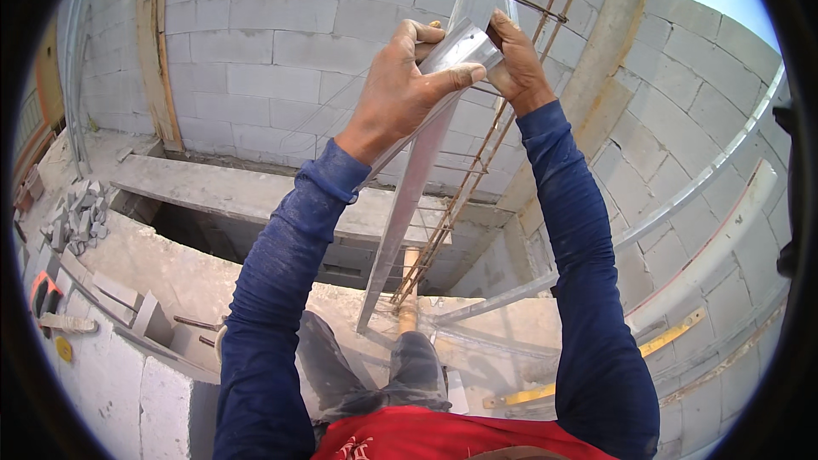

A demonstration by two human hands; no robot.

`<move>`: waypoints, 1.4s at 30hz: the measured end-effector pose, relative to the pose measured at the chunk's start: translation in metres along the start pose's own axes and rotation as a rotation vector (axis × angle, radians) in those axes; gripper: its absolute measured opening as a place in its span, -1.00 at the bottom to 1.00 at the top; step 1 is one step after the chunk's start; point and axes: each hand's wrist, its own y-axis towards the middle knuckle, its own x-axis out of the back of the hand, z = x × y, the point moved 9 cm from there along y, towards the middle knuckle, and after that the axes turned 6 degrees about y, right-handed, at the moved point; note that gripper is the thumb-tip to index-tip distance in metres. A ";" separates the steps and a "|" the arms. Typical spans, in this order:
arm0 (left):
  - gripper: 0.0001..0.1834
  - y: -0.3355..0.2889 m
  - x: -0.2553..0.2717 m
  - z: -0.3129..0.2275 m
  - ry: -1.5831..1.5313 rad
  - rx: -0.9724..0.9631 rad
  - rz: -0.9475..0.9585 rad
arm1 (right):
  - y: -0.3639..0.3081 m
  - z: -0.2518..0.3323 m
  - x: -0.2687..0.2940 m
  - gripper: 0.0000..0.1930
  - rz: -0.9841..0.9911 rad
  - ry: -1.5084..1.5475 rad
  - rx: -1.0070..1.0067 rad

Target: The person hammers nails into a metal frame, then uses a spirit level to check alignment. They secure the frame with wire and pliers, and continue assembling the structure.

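Lower centre of the frame: your knees and a red garment, with both blue sleeves rising from the lower edge toward the upper centre. At lower right a yellow spirit level lies on the block ledge; at lower left, an orange tool and loose block rubble.

Upper centre: your left hand is closed around the long metal channel, thumb pressed flat along its face near the top. Your right hand is wrapped on the same piece from the right side, fingers curled behind it. The 2 hands sit just beside each other, nearly touching, at the channel's upper part; the channel runs down and left from them to the ledge near your knees and continues above them out of the top of the frame.

To seat it well, judge the piece against the rebar cage just behind it, keep both grips firm, and let the thumb steer the face square so the foot does not skid on the ledge.

Beyond: the grey block wall, a timber post at upper left, and a concrete column at upper right.
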 end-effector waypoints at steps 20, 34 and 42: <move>-0.04 -0.003 0.000 -0.001 0.010 0.021 -0.021 | -0.177 0.059 -0.056 -0.83 0.100 -0.951 0.772; -0.02 -0.004 -0.002 -0.007 0.039 0.021 0.025 | -0.183 0.063 -0.057 -0.87 0.272 -1.305 0.844; -0.05 -0.003 -0.003 -0.007 0.024 0.031 0.037 | -0.182 0.066 -0.029 -0.86 0.133 -1.104 0.785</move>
